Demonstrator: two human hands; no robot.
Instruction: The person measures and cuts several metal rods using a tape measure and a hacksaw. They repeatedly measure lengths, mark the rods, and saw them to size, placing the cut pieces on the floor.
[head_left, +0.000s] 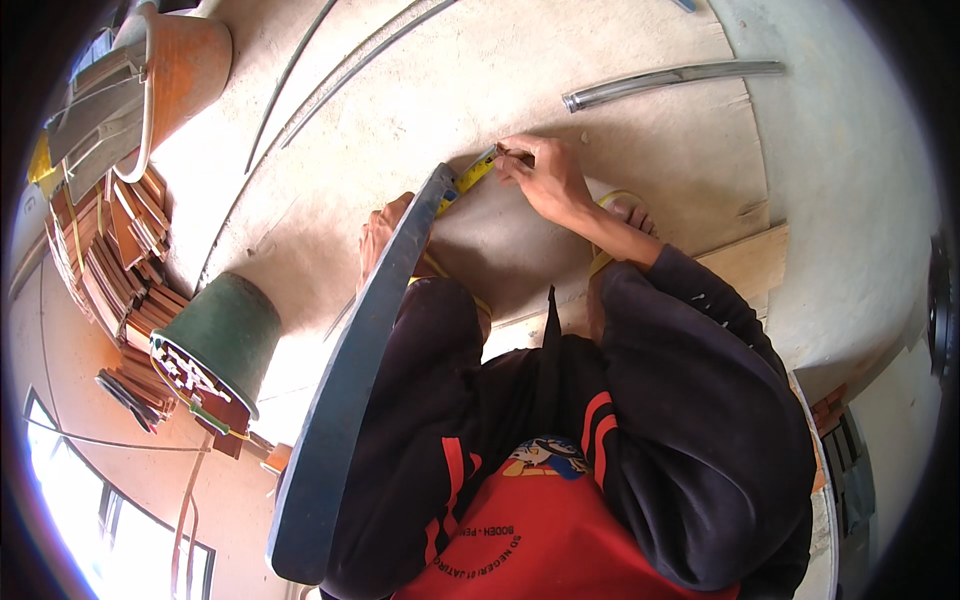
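Note:
A long dark grey-blue metal profile (pixel 345 420) slants from beside my left thigh up to the floor area between my feet. My left hand (pixel 377 238) is closed round its far part, with some fingers hidden behind it. Across the profile's far end runs a yellow tape measure (pixel 477 172), its blade showing between my two hands. My right hand (pixel 545 178) pinches the end of that blade between thumb and fingertips. The tape's case cannot be made out.
A green bucket (pixel 235 320) with white pieces stands at the left, beside stacked brown strips (pixel 120 270). An orange bucket (pixel 190 65) is at the far left. Shiny metal profile (pixel 670 84) and thin dark strips (pixel 350 75) lie on the floor ahead. My sandalled feet (pixel 628 212) flank the work.

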